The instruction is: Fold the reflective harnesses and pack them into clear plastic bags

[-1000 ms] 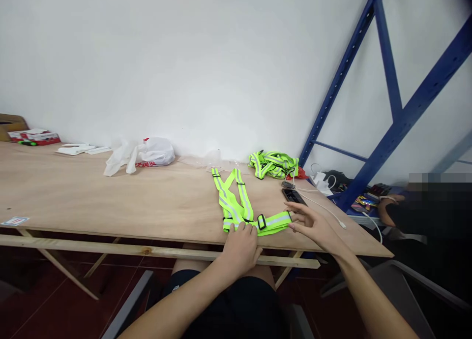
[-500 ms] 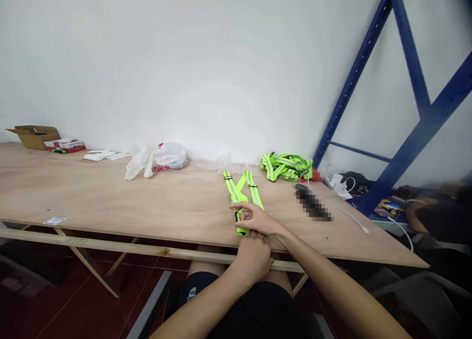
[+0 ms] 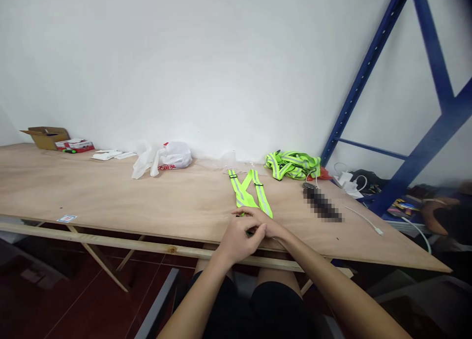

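Observation:
A yellow-green reflective vest [image 3: 242, 192] with silver stripes lies on the table, its two straps and black sliders stretched toward the wall. Its near end disappears beneath both hands. My left hand [image 3: 240, 238] is closed at this near end, with fingers curled and the thumb toward the right. Crossing behind it, my right hand [image 3: 268, 224] bends over the lower part of the vest. The left hand covers most of the right fingers, so the exact grip is partly hidden.
More reflective vests [image 3: 293, 165] are heaped at the back right. A white plastic bag [image 3: 176, 155], a cardboard box [image 3: 47, 138] and a white cable [image 3: 365, 221] lie on the wooden table [image 3: 155, 206]. A blue metal frame [image 3: 363, 83] rises at right. Another person's arm [image 3: 437, 216] shows beyond it.
My left hand has come up from below the right hand and now covers its fingers and the vest's near end. The whole view has shifted slightly.

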A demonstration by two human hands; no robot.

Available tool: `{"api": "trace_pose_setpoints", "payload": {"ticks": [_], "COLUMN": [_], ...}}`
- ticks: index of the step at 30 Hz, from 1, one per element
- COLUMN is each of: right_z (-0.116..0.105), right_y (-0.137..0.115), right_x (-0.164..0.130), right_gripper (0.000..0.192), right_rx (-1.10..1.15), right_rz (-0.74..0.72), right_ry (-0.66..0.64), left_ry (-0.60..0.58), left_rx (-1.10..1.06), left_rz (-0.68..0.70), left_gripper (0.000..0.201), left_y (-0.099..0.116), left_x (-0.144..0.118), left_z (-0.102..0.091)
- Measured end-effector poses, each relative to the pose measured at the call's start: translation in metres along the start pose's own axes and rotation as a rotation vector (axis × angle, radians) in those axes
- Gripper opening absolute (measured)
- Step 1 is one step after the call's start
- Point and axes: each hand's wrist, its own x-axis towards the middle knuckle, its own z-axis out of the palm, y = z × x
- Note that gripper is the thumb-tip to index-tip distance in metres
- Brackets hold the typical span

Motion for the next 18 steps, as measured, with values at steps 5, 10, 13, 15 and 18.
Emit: {"api": "trace_pose_setpoints", "payload": {"ticks": [5, 10, 13, 15, 18], "right_z": [0.001, 0.003, 0.001, 0.000, 0.000], "right_y": [-0.003, -0.015, -0.020, -0.019, -0.018], "right_x": [0.004, 0.005, 0.002, -0.001, -0.006], "right_gripper": [0.032, 0.040, 0.048, 0.053, 0.061], "right_rx": [-0.049, -0.066, -0.060, -0.047, -0.048], "right_rz": [-0.123, -0.072, -0.057, -0.054, -0.050], "right_ry": [-0.050, -0.070, -0.052, -0.011, 0.069], "left_ry": [-0.050, -0.068, -0.086, -0.096, -0.112], "left_rx": [0.057, 0.085, 0.090, 0.112, 0.123], "left_rz": [-0.032, -0.148, -0.168, -0.193, -0.247], "left_gripper": [0.019, 0.015, 0.016, 0.019, 0.021], "left_y": [-0.001, -0.014, -0.020, -0.022, -0.024], "left_x": [0.007, -0.001, -0.004, -0.004, -0.004], "left_z": [-0.020, -0.020, -0.017, -0.014, -0.013]}}
